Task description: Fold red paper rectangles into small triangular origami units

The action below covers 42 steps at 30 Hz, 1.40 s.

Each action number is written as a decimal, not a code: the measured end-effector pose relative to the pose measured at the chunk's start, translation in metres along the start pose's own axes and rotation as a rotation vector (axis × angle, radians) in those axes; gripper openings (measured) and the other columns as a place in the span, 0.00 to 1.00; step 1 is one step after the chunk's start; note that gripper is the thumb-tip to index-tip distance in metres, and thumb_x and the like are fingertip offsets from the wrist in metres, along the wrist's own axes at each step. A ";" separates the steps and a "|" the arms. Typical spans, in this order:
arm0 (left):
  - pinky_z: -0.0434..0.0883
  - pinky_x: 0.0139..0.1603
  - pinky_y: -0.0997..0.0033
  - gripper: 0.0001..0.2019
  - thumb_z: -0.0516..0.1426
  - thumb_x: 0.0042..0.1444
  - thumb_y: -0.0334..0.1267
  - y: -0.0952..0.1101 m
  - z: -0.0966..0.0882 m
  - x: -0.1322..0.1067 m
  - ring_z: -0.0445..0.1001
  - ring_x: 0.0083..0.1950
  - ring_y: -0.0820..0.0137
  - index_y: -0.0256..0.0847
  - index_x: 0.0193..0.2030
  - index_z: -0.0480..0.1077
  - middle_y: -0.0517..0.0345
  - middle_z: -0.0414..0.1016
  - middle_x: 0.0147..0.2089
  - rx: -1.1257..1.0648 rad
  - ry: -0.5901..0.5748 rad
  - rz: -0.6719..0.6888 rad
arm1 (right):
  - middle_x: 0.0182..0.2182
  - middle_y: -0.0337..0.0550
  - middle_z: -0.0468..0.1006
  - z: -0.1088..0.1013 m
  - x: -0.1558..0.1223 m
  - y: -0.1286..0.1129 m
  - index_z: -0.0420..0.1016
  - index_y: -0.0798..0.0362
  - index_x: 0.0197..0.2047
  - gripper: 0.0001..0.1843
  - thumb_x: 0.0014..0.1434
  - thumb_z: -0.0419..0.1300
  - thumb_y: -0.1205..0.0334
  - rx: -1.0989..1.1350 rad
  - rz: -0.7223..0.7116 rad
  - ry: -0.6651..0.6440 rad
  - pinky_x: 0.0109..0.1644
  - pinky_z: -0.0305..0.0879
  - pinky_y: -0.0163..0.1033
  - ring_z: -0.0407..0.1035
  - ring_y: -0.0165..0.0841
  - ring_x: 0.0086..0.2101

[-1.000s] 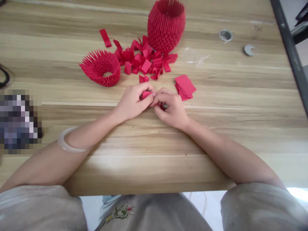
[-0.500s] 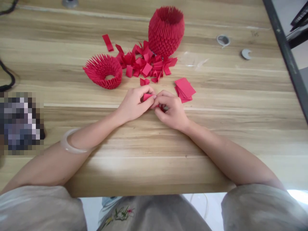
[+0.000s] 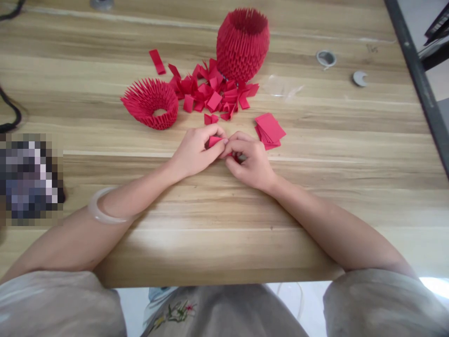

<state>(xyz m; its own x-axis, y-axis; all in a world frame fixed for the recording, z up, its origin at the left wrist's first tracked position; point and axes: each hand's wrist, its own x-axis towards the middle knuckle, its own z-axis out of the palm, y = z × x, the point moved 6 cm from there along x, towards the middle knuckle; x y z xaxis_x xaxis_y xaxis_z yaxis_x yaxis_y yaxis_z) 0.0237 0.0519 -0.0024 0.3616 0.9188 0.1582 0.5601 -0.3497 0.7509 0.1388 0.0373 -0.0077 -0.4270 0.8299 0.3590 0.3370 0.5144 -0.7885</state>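
Observation:
A small piece of red paper (image 3: 215, 141) is pinched between my two hands, mostly covered by the fingers. My left hand (image 3: 199, 149) closes on its left part, thumb on top. On the other side my right hand (image 3: 249, 159) grips it with curled fingers, and the fingertips of both hands meet. Just beyond lies a heap of folded red paper pieces (image 3: 213, 100). To the right of my right hand is a stack of flat red paper slips (image 3: 269, 128).
A tall red folded-paper vase (image 3: 242, 51) stands behind the heap; a shorter red paper ring (image 3: 154, 105) sits left of it. A clear plastic scrap (image 3: 282, 87), a grommet ring (image 3: 326, 58) and its cap (image 3: 359, 78) lie right. A blurred-out object (image 3: 31, 180) is at left.

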 end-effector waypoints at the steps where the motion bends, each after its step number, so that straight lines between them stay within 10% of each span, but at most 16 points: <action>1: 0.57 0.26 0.74 0.04 0.53 0.53 0.35 0.000 0.000 0.000 0.59 0.24 0.75 0.39 0.31 0.67 0.63 0.63 0.22 -0.001 0.001 0.001 | 0.29 0.40 0.69 0.000 0.000 0.000 0.70 0.55 0.24 0.08 0.46 0.52 0.74 0.000 0.003 -0.001 0.32 0.61 0.34 0.60 0.26 0.27; 42: 0.57 0.28 0.77 0.05 0.52 0.54 0.34 0.000 0.000 -0.002 0.60 0.25 0.77 0.36 0.31 0.68 0.64 0.64 0.23 -0.029 -0.017 0.012 | 0.29 0.41 0.69 0.000 0.000 -0.002 0.71 0.57 0.25 0.08 0.46 0.52 0.75 0.000 0.009 0.000 0.30 0.61 0.32 0.60 0.24 0.24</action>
<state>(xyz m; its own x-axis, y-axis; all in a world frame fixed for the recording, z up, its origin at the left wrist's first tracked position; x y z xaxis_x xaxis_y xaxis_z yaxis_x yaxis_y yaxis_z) 0.0233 0.0502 -0.0030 0.3809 0.9112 0.1569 0.5337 -0.3552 0.7674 0.1378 0.0363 -0.0066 -0.4237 0.8347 0.3518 0.3413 0.5069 -0.7916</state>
